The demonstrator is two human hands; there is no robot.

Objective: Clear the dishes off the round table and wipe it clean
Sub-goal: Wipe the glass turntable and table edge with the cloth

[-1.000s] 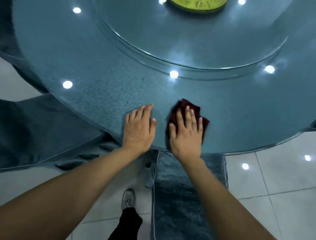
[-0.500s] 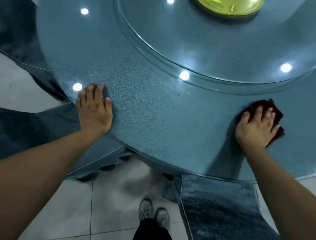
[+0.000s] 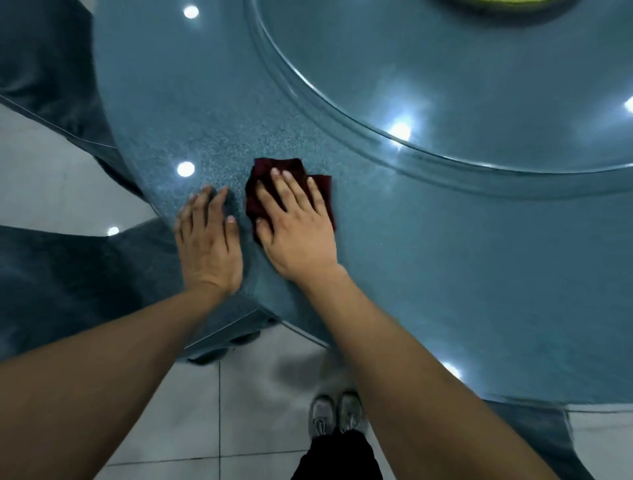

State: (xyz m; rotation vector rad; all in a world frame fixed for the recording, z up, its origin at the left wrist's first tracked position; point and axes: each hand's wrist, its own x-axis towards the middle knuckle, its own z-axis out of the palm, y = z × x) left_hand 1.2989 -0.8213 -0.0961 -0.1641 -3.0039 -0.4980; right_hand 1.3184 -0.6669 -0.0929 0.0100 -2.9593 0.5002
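at the far left, blue chair upholstery (image 3: pixel 51 274) is seen tucked against the round table (image 3: pixel 445 274), over pale floor tiles (image 3: pixel 212 411). the left hand (image 3: pixel 207 245) is laid flat on the speckled tabletop near its rim, fingers straight and together, with nothing held. just beside it, to the right, a dark red cloth (image 3: pixel 270 171) is spread on the tabletop and is pressed down by the right hand (image 3: pixel 296 222), whose fingers are extended and slightly splayed over it rather than curled round it. further right and farther in, the raised glass turntable (image 3: pixel 479 85) is seen on the table, and a yellow-green dish (image 3: pixel 496 3) is cut off by the top edge. below, two grey shoes (image 3: pixel 337 413) stand on the tiles.
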